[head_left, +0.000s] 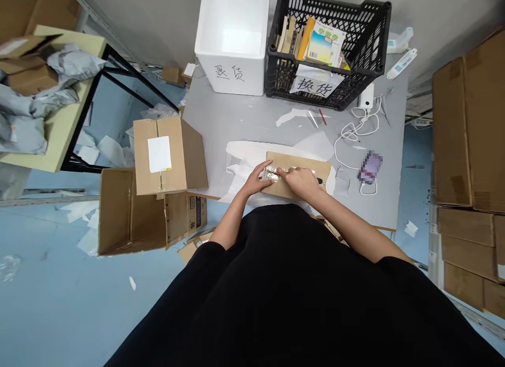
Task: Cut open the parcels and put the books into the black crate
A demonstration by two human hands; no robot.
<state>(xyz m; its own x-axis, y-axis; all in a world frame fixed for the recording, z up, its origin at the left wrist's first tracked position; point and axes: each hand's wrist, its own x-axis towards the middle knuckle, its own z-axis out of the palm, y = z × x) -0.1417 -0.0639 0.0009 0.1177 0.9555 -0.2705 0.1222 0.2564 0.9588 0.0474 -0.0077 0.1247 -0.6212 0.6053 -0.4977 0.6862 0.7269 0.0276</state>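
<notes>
Left grip (pixel 255 182) on cardboard parcel (pixel 296 159); books (pixel 324 42) in crate (pixel 355 85).

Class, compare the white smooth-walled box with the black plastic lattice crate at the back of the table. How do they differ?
The white smooth-walled box has solid sides; the black plastic lattice crate is pierced with holes. The box's handwriting appears directly on its wall; the crate's is on a white paper sheet. Both are open-topped and stand on the grey table.
</notes>
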